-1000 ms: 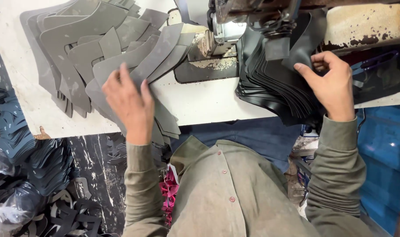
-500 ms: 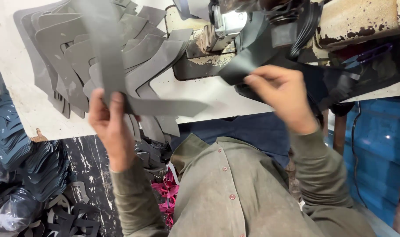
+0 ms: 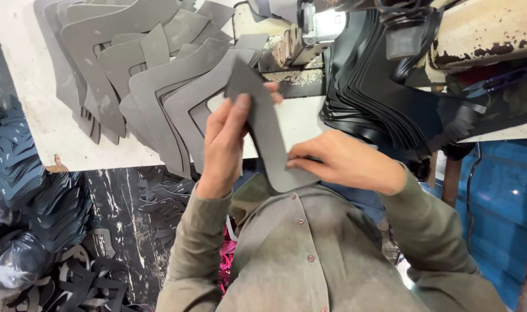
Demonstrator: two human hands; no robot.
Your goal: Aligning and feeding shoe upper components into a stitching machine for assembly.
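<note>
The fingers of the left hand (image 3: 226,144) were closed on the upper arm of a grey angled cut piece (image 3: 266,130), thumb (image 3: 273,92) behind it and fingertips pressed flat on its front face. The fingers of the right hand (image 3: 344,164) were curled shut on the lower end of the same piece, pinching its bottom edge near the bend. So the piece was held between both hands at the centre of the frame, upright and slightly tilted, its pointed top toward the sewing machine (image 3: 309,23) at the upper middle — its lower end just above the person's olive-grey shirt (image 3: 309,254).

Behind the left hand, a fanned pile of grey cut pieces (image 3: 136,75) of like shape lay overlapping on the pale worktable (image 3: 32,115), filling the upper left of the frame. At the upper right, a thick stack of black cut pieces (image 3: 390,104) hung curved beside the machine, near the right hand but not touching it. Farther right stood a worn cream-coloured machine body with dark chipped patches (image 3: 483,34).

At the lower left, below the table edge, heaps of dark cut pieces (image 3: 38,219) lay on a black, white-veined floor (image 3: 119,214) — some loose, some in clear plastic. A blue surface (image 3: 500,196) showed at the right edge.
</note>
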